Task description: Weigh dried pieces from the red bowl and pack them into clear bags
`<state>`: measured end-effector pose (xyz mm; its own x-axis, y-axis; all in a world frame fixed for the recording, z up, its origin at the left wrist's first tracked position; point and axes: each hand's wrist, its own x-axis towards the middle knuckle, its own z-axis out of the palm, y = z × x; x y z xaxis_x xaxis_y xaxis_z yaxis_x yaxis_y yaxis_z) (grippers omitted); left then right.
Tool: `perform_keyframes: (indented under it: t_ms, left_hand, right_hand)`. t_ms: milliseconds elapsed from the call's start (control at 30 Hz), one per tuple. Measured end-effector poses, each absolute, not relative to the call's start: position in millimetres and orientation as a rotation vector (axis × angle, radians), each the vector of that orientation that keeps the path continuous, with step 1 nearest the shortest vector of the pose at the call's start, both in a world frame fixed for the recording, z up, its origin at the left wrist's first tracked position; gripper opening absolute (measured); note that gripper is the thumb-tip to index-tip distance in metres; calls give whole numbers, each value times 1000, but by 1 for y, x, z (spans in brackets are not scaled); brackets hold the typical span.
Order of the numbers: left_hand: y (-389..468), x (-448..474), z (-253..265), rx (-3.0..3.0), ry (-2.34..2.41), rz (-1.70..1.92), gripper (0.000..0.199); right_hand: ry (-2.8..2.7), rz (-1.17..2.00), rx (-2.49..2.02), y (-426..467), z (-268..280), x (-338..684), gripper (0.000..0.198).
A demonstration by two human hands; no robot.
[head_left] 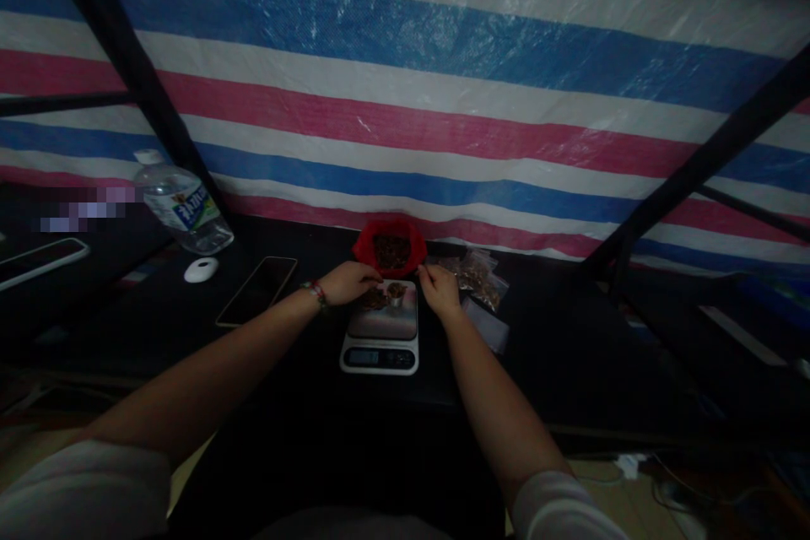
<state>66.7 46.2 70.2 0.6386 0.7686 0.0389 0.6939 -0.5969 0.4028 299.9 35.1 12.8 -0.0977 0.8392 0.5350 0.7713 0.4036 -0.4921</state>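
Note:
A red bag (419,246) stands with its mouth open, holding dark brown dried bits (392,250). My left hand (348,282) has its fingers together at the bag's near left edge, above the back of a white kitchen scale (383,327). At the bag's near right edge, the fingertips of my right hand (439,288) are pinched. Both hands appear to grip the bag's rim, though the fingertips are small and dim. On the scale plate lie a small cup (396,294) and some brown dried bits (375,299). The display is lit, its digits too blurred to read.
Right of my right hand lie several small clear bags of brown bits (481,277) and a flat clear plastic bag (486,326). To the left are a phone (257,291), a white earbud case (201,270) and a water bottle (183,202). Dark metal bars (683,156) slant at both sides.

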Motion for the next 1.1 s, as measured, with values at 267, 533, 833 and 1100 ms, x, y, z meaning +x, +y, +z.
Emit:
perform_keyframes:
  t_ms: [267,533,833,1100]
  left_hand:
    - [58,62,64,2374,1336,647,28]
    - [79,48,49,2184,1451,1018,34]
    - [67,36,37,2127,1440,1086,34]
    - [69,40,23,2141,1354,1229,28]
  right_hand:
    - [-1801,31,-1403,29,30,302,37]
    - [-1905,-1,-1713,-23,69,342,26]
    - [-2122,152,-2024,-90,7,366,44]
    - [-2117,162,-1833,-100,7,367,34]
